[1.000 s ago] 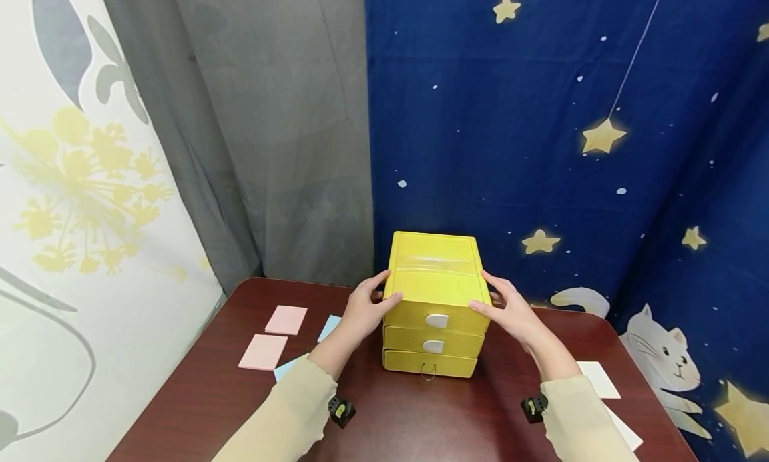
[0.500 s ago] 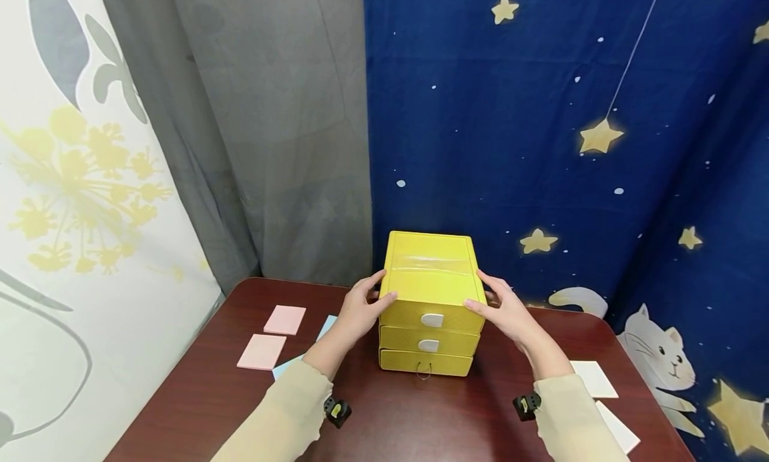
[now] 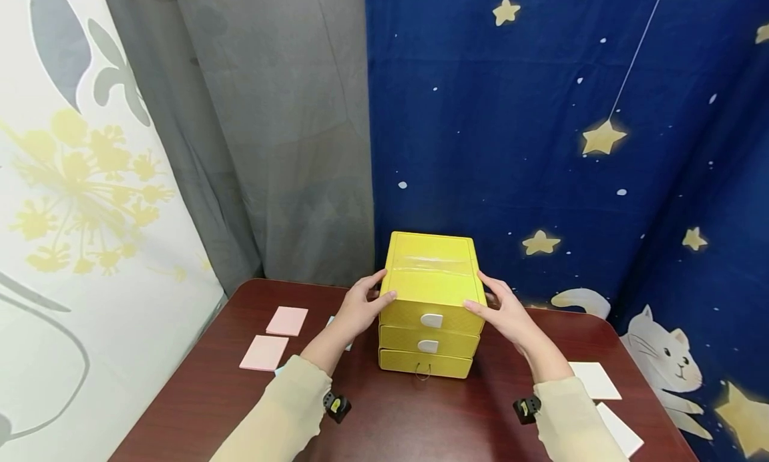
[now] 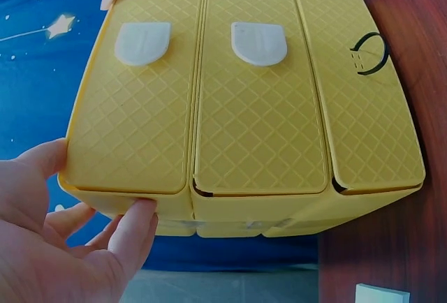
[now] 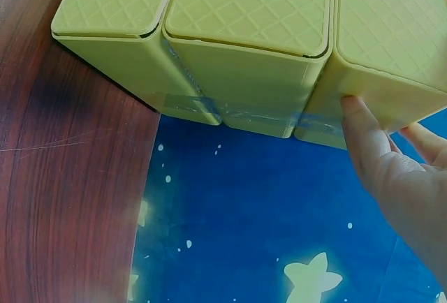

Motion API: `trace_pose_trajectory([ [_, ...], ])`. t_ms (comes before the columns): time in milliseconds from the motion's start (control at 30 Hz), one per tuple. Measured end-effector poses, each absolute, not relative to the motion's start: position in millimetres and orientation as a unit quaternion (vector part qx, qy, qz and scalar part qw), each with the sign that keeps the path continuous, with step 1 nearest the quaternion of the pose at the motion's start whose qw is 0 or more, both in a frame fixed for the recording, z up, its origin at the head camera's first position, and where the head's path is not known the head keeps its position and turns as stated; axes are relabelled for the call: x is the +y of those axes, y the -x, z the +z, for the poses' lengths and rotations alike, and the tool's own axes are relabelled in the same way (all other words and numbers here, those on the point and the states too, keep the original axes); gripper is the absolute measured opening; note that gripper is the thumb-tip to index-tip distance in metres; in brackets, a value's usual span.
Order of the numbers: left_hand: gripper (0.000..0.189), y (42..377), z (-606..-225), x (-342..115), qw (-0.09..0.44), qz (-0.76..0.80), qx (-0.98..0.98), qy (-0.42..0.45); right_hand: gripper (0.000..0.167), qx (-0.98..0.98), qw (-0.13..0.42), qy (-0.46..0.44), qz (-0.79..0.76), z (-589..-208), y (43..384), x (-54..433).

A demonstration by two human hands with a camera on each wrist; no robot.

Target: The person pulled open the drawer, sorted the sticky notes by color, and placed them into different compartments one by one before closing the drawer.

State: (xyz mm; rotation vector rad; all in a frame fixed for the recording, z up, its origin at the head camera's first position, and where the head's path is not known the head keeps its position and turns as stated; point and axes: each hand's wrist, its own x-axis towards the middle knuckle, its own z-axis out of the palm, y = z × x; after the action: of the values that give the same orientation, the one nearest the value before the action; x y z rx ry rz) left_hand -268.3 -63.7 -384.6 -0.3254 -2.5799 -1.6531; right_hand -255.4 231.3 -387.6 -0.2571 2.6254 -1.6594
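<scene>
A yellow drawer box with three stacked drawers stands on the table. Its upper two drawers have white tab handles; the lowest has a thin dark loop. All three drawers look pushed in. My left hand grips the upper left side, thumb near the top front edge and fingers along the side. Opposite it, my right hand holds the upper right side in the same way. Clear tape runs across the box's side, and a shiny strip crosses its top.
Two pink square pads lie on the dark red table at left. Blue paper shows partly behind my left forearm. Two white squares lie at right, near my right sleeve. A blue star-patterned curtain hangs behind the table.
The drawer box has shifted slightly to the left, with both hands on it. My left forearm now covers more of the blue paper. The pads and white squares have stayed in place.
</scene>
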Motion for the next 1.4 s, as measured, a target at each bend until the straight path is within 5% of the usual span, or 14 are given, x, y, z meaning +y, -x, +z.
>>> trace_pose_trajectory([
  [1400,0.058,259,-393,-59,0.062,-0.528,-0.839,0.113,0.089,0.894,0.036,0.087,-0.437,-370,254,231],
])
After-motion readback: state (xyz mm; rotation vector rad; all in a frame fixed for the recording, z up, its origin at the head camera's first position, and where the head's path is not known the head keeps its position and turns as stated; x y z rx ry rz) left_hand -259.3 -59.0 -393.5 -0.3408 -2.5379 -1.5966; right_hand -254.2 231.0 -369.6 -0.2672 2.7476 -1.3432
